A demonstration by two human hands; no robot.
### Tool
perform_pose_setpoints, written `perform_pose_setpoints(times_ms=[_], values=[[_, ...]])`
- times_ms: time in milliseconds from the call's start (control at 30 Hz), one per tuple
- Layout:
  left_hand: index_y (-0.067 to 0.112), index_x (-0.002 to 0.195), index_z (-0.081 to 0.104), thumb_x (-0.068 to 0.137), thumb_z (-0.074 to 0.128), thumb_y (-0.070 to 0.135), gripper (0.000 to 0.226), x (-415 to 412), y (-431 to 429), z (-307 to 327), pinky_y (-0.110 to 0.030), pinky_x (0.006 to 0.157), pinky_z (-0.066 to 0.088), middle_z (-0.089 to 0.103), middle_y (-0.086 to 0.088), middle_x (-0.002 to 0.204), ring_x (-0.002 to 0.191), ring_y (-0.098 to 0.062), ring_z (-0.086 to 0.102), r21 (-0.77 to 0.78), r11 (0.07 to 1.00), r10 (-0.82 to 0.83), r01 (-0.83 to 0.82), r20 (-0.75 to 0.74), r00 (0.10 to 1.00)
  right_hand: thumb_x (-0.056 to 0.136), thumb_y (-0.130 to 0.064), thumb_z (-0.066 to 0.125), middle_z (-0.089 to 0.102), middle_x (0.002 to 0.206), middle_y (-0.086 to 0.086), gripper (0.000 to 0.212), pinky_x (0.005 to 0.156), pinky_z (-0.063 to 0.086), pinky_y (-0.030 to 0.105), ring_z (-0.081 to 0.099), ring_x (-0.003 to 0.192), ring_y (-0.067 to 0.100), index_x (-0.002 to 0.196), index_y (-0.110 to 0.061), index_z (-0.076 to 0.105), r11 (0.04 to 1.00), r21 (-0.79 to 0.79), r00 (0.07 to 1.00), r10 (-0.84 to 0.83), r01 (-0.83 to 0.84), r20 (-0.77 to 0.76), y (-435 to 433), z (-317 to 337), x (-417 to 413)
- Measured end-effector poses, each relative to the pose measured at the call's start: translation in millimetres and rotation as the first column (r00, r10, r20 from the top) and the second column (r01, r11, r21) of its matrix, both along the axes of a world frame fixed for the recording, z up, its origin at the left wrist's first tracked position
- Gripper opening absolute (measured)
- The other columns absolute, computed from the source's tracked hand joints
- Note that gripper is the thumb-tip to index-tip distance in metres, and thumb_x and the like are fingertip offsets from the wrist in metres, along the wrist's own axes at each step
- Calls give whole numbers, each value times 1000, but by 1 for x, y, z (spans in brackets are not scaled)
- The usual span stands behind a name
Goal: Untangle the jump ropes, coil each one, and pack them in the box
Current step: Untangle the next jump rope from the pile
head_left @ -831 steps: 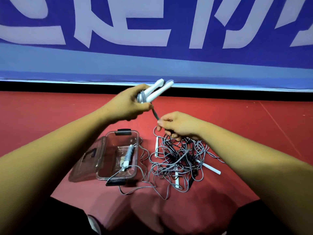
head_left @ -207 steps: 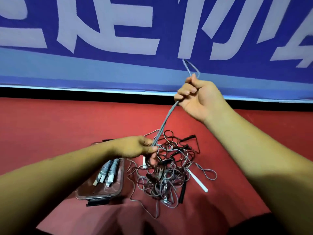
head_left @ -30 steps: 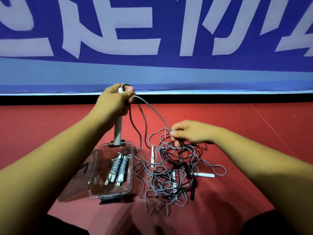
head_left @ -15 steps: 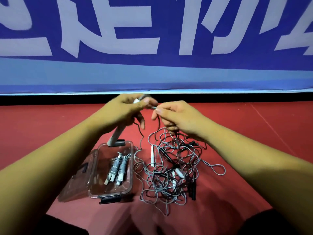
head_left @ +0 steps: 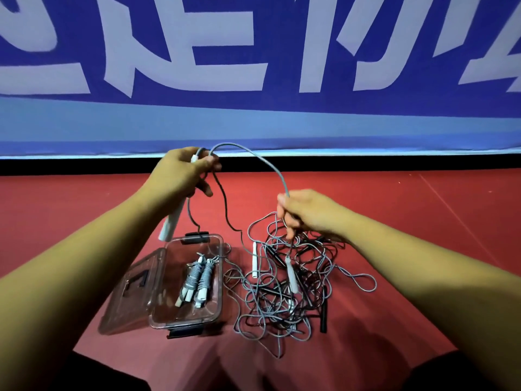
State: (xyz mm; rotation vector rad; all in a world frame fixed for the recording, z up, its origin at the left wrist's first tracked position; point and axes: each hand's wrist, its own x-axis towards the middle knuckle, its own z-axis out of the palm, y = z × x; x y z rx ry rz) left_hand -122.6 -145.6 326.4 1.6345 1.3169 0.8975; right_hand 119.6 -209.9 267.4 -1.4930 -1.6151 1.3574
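1. The left hand is raised above the red floor, fingers curled around the top of a white jump-rope handle that hangs down and to the left from the fist, its lower end just above the far rim of the box.
2. A grey rope arcs from the top of the left hand over to the right hand, which pinches it between thumb and fingers directly over the pile.
3. A thin dark cord also drops from the left hand toward the floor between box and pile.
4. The tangled pile of jump ropes lies on the floor, right of the box: grey and black cords knotted together, with white handles and a black handle showing.
5. The clear plastic box sits open on the floor left of the pile, its lid folded out to the left.
6. Inside the box lie two coiled jump ropes, side by side, grey cord wound around white handles.
7. A blue banner with large white lettering stands behind the floor.
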Motion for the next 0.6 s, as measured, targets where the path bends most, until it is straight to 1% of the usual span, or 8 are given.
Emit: perform_pose_setpoints(times_ms=[67, 167, 233, 333, 400, 467, 533, 600], values=[[10, 112, 65, 100, 55, 16, 17, -2, 2, -3, -15, 39, 28, 70, -6, 105, 59, -17, 73, 13, 1000, 0, 1, -53, 999, 106, -27, 35, 34, 47, -3, 34, 50, 37, 27, 37, 41, 17, 83, -8, 52, 996, -32, 957, -94, 88, -275, 1, 15, -9], [11, 116, 64, 100, 56, 17, 18, 3, 3, -7, -16, 41, 30, 70, -6, 104, 68, -23, 75, 21, 1000, -6, 7, -23, 1000, 105, -25, 38, 27, 47, -3, 30, 44, 20, 22, 21, 40, 11, 85, -7, 50, 992, -87, 852, -120, 88, -510, -3, 34, -21], [8, 107, 66, 99, 57, 19, 16, 11, 3, -9, -20, 44, 36, 69, -10, 93, 62, -26, 69, 30, 999, 23, -22, -27, 999, 104, -22, 40, 24, 46, -4, 27, 43, 17, 20, 20, 38, 9, 84, -7, 50, 983, -132, 755, -181, 125, -630, -4, 45, -25], [1, 92, 66, 100, 55, 19, 23, 18, -1, -15, -21, 42, 37, 55, -13, 66, 50, -23, 52, -32, 997, 71, -73, -76, 995, 102, -21, 40, 22, 46, -5, 26, 44, 15, 24, 18, 39, 9, 81, -8, 50, 956, -253, 564, -293, 150, -772, -2, 58, -29], [0, 87, 64, 102, 53, 17, 26, 20, -11, -18, -20, 37, 33, 52, -11, 60, 44, -19, 51, -151, 987, -74, 61, -78, 994, 101, -20, 40, 22, 47, -5, 26, 43, 16, 24, 17, 40, 9, 80, -8, 50, 935, -332, 431, -351, 122, -831, -3, 61, -30], [3, 89, 64, 101, 54, 15, 20, 24, -23, -23, -18, 37, 27, 59, -16, 65, 45, -18, 53, -266, 922, -289, 282, 14, 957, 101, -19, 39, 21, 48, -5, 27, 44, 17, 23, 17, 41, 10, 79, -8, 50, 921, -377, 343, -386, 95, -856, -6, 60, -33], [3, 109, 65, 99, 55, 16, 20, 28, -38, -26, -15, 38, 25, 62, -15, 71, 45, -11, 52, -331, 825, -457, 459, 89, 885, 102, -19, 38, 21, 49, -4, 27, 43, 18, 23, 17, 42, 10, 79, -8, 49, 915, -392, 302, -403, 99, -864, -9, 59, -35], [4, 124, 62, 97, 58, 11, 28, 34, -48, -33, -11, 48, 38, 66, 0, 71, 51, -2, 56, -365, 732, -576, 575, 118, 809, 102, -19, 37, 22, 49, -4, 28, 42, 20, 23, 18, 42, 10, 79, -7, 49, 913, -392, 268, -407, 112, -873, -10, 62, -36]])
